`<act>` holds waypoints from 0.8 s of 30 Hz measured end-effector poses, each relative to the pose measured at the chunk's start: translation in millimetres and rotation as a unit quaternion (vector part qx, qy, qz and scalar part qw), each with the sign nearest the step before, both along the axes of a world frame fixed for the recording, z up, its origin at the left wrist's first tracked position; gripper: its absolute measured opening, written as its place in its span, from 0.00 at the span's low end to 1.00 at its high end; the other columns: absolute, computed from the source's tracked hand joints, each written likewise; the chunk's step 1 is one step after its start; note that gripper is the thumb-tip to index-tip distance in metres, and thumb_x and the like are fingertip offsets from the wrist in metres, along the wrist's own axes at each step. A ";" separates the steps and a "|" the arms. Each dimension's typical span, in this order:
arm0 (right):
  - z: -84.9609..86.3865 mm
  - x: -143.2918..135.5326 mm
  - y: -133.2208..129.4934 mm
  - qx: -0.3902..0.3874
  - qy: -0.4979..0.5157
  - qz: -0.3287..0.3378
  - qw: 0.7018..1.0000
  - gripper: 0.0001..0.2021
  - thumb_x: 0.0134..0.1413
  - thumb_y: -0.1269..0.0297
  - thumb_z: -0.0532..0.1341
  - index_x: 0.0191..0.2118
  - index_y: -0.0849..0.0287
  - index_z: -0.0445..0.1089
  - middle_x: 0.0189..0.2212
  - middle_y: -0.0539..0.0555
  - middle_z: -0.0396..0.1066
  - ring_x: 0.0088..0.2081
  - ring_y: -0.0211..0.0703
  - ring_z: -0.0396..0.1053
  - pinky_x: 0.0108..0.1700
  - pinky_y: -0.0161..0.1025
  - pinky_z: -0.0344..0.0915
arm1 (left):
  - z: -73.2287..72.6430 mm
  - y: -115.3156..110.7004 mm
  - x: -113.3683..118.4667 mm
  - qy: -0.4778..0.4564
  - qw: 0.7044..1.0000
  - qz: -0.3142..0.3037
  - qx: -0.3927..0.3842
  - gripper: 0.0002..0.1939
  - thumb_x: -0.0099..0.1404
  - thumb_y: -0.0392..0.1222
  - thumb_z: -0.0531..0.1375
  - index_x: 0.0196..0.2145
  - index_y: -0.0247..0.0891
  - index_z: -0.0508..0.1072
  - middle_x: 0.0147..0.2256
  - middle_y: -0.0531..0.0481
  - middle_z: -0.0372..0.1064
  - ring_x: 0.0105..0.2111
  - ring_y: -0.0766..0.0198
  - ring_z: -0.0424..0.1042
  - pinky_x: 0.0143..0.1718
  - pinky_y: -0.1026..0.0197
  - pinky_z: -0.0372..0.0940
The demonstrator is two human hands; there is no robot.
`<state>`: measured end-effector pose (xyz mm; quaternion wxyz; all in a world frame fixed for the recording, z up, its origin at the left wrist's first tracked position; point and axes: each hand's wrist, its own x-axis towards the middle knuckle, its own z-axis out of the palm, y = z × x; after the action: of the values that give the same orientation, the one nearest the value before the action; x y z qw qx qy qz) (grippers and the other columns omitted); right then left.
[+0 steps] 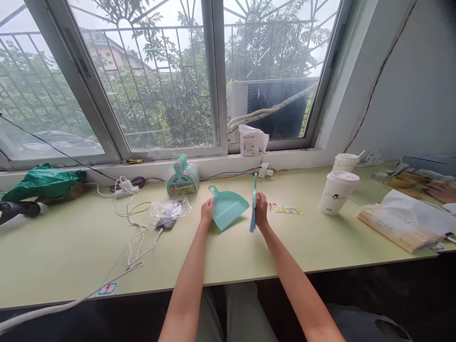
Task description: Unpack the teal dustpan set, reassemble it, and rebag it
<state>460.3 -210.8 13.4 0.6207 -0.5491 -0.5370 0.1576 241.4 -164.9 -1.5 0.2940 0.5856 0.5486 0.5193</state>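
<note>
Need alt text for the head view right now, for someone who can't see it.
At a pale green table by a window, the left hand holds a small teal dustpan flat while the right hand holds a thin teal brush upright. Two lidded paper cups stand to the right.

Soft overcast daylight reaches you through the window — sky blown out white, no hard sun. The table is evenly lit; your hands throw only faint shadows. Below the table edge the frame falls nearly black. Wide-angle lens bends the window frames and table edge toward the corners — detail softens there. Centre stays sharp; the trees outside look hazy.
</note>
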 end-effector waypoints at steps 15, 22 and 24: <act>-22.3 23.3 6.9 -0.217 -0.401 -0.137 0.879 0.11 0.48 0.59 0.64 0.35 0.60 0.77 0.39 0.64 0.73 0.45 0.58 0.63 0.52 0.52 0.50 | -8.4 7.8 -42.4 0.101 0.983 0.144 -0.057 0.11 0.56 0.43 0.63 0.20 0.40 0.67 0.33 0.40 0.71 0.48 0.45 0.66 0.49 0.52 0.58; -15.8 22.4 9.3 -0.205 -0.323 -0.127 0.915 0.10 0.49 0.61 0.62 0.35 0.60 0.75 0.40 0.62 0.72 0.47 0.54 0.62 0.52 0.49 0.51 | -6.2 8.2 -36.3 0.142 0.978 0.114 -0.102 0.11 0.54 0.38 0.63 0.19 0.40 0.65 0.28 0.43 0.70 0.47 0.45 0.67 0.45 0.53 0.59; -13.1 17.6 9.0 -0.184 -0.290 -0.107 0.933 0.10 0.52 0.58 0.61 0.37 0.57 0.74 0.41 0.58 0.72 0.48 0.51 0.63 0.51 0.45 0.53 | -3.2 3.6 -23.8 0.213 0.968 0.075 -0.110 0.09 0.55 0.42 0.62 0.21 0.40 0.67 0.29 0.44 0.71 0.44 0.47 0.69 0.42 0.55 0.60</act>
<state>477.9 -201.8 0.4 0.3390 -0.7297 -0.5934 0.0198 217.6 -161.3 -4.8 0.1927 0.6041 0.6947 0.3398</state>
